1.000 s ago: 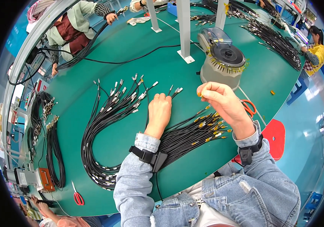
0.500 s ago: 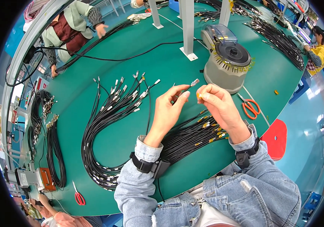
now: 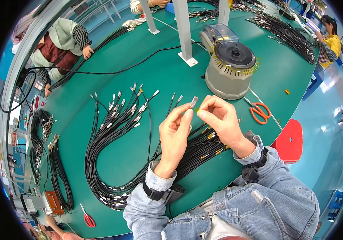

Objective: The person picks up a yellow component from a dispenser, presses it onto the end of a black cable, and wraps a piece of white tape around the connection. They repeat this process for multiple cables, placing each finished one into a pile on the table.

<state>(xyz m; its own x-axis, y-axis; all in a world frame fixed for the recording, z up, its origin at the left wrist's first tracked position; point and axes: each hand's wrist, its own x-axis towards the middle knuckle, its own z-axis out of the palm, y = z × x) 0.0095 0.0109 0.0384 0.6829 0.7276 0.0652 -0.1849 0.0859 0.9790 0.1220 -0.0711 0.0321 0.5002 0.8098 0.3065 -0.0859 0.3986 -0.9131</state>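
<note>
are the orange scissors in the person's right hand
No, the orange scissors lie on the green table, apart from the right hand.

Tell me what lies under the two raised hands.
Under the left hand and right hand lie black cables with yellow-taped ends on the green table. The hands cover part of them.

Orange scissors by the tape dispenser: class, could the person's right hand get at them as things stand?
Probably yes. The scissors lie on bare table just right of the right hand, nothing between, though its fingers now pinch a cable end.
</note>
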